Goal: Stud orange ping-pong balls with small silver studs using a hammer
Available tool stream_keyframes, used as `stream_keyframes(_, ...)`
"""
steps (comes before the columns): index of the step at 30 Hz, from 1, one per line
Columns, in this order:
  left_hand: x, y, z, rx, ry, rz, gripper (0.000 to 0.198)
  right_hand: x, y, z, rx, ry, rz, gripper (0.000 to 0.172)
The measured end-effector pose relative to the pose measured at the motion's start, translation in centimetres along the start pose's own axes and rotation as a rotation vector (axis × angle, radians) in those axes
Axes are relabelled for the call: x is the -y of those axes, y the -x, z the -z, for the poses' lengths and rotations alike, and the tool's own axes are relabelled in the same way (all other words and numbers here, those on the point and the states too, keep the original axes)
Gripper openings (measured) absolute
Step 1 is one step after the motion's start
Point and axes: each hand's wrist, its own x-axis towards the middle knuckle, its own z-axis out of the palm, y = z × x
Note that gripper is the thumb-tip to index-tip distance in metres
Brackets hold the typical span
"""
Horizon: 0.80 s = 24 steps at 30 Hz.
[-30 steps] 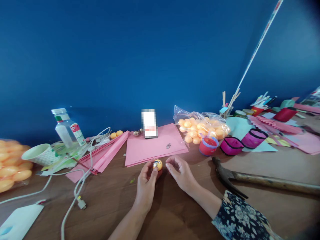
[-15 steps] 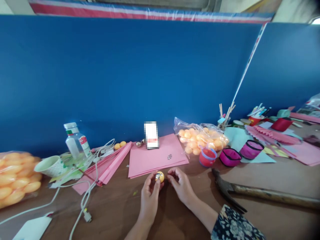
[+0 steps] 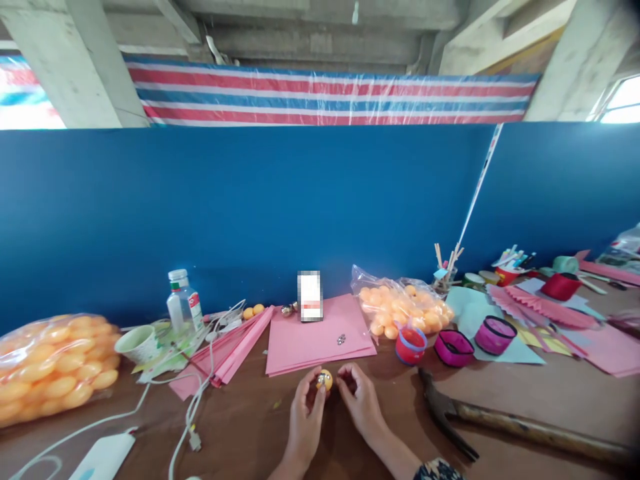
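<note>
An orange ping-pong ball (image 3: 327,379) with small shiny silver pieces on its near face is held between the thumb and fingers of my left hand (image 3: 307,405). Just right of the ball, my right hand (image 3: 361,399) has thumb and forefinger pinched together; anything between them is too small to make out. Beyond both hands lie stacked pink paper sheets (image 3: 290,353). On them sit a few small silver pieces (image 3: 341,339), and at their back stands an upright phone-like object (image 3: 311,297) with a blurred front. Silver balls (image 3: 287,311) rest beside it.
A claw hammer (image 3: 520,420) lies to the right. Bags of orange balls (image 3: 60,360) stand at left and back right (image 3: 400,310). Magenta fabric rings (image 3: 495,335) and a red cup (image 3: 411,345) sit nearby. A glass bottle (image 3: 183,310), paper cup (image 3: 139,345) and white cables (image 3: 193,400) occupy the left.
The camera view has tilted upward, so the table sits lower and more of the striped sheet and ceiling shows. My hands keep nearly the same pose around the ball.
</note>
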Motion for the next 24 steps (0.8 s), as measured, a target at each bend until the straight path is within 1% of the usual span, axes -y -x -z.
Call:
stream_keyframes(4,-0.52,0.19,-0.03,0.007,-0.021,-0.012,0.038,0.15,-0.02,0.06,0.011,0.004,-0.008,0.015)
stream_keyframes(8,-0.78,0.3,-0.05,0.016,-0.026,-0.021,0.039,0.34,-0.09,0.26,-0.008,0.034,-0.011,0.019)
stream_keyframes(12,-0.67,0.28,-0.06,0.029,-0.055,-0.025,0.041,0.55,-0.09,0.41,-0.01,0.036,0.003,0.018)
stream_keyframes(16,-0.41,0.25,-0.04,0.009,-0.047,-0.004,0.041,0.76,-0.08,0.42,-0.009,0.012,0.002,0.018)
stream_keyframes(20,-0.48,0.34,-0.01,0.038,-0.035,0.004,0.039,0.59,-0.07,0.39,0.015,0.027,-0.016,0.019)
stream_keyframes(24,-0.48,0.36,-0.01,0.045,-0.031,0.005,0.039,0.33,-0.07,0.4,0.011,0.04,-0.014,0.018)
